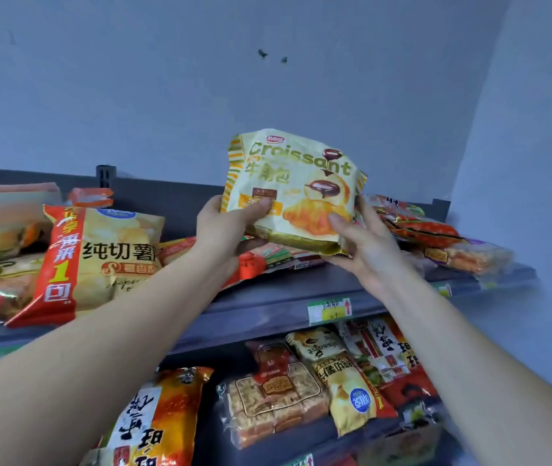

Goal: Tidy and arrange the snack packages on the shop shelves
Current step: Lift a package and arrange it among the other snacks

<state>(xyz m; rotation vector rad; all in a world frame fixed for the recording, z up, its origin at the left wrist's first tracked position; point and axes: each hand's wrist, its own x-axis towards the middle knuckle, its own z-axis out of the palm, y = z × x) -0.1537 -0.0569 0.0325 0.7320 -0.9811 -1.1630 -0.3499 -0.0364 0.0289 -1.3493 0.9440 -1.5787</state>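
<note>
A pale yellow croissant bag [296, 176] stands upright above the top shelf [301, 284], held between both hands. My left hand [226, 230] grips its lower left corner, thumb on the front. My right hand [365, 245] holds the lower right edge, fingers under the bag. Flat red and green packets [278, 258] lie on the shelf just beneath the bag.
A large yellow and red potato chip bag [100, 257] leans on the top shelf at left, with more packets [2, 220] behind it. Orange packets [436, 237] pile at the right end near the wall. The lower shelf holds several snack bags [274, 395].
</note>
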